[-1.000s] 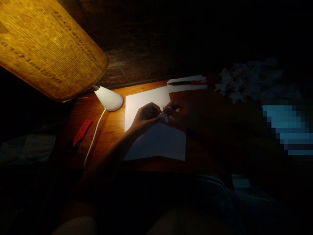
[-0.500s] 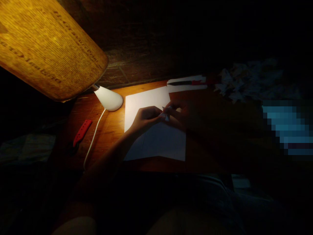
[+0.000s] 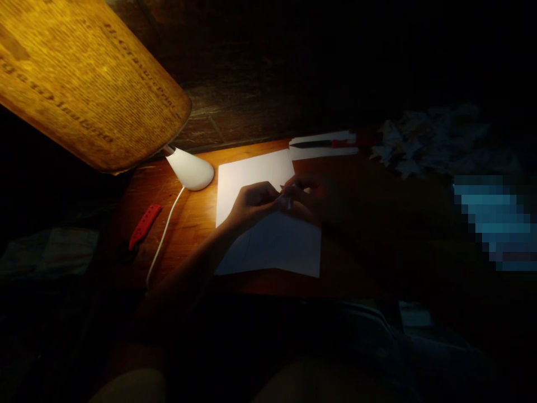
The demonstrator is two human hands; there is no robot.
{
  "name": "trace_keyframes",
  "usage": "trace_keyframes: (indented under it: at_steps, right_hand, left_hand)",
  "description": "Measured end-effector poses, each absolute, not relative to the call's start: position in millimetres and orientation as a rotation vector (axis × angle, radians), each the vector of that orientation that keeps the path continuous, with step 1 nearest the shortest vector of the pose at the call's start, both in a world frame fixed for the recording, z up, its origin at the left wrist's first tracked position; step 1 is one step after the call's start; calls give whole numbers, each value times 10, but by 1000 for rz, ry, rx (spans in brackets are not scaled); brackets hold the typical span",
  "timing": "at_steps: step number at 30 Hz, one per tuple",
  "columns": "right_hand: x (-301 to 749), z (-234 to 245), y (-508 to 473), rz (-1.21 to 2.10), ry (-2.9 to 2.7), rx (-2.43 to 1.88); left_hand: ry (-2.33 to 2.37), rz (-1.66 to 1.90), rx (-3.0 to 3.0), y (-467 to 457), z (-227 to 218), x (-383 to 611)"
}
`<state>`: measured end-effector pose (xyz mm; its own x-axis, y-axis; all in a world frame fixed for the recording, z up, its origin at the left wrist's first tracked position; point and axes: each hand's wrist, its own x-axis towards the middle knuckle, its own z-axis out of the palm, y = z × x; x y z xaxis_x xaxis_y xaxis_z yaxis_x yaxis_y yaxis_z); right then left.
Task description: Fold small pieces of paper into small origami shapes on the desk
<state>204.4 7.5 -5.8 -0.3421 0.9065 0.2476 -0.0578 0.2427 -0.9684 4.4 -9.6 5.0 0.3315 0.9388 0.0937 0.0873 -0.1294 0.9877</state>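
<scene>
Paper piece (image 3: 289, 203), small and white, sits pinched between the left hand (image 3: 253, 204) and right hand (image 3: 308, 193) above the flat white sheet (image 3: 251, 169) on the brown wooden desk (image 3: 196, 217); less of the piece shows than 0.5 seconds ago, suggesting continued handling.

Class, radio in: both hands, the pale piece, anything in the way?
Left hand, right hand: both pinching small pale piece. Piece over white sheet, shape unclear. Shadow obscures detail; white lamp base apart, left.

Small paper piece (image 3: 289, 203) — less of it showing than before; left hand (image 3: 254, 202) — knuckles lower than second ago
</scene>
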Motion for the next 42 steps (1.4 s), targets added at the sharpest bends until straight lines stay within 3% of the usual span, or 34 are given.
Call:
trace_keyframes:
  at_steps: [19,35,42]
  right_hand:
    - [2118,-62,91,1443,-1493,-682]
    - [2037,-113,111,1331,-1498,-843]
    - [2094,-130,149,809,-1712,-802]
  left_hand:
    - [1004,1025,1498,-101,72,43]
    - [975,1041,1443,-93,49,34]
    - [1067,1140,1399,-71,78,45]
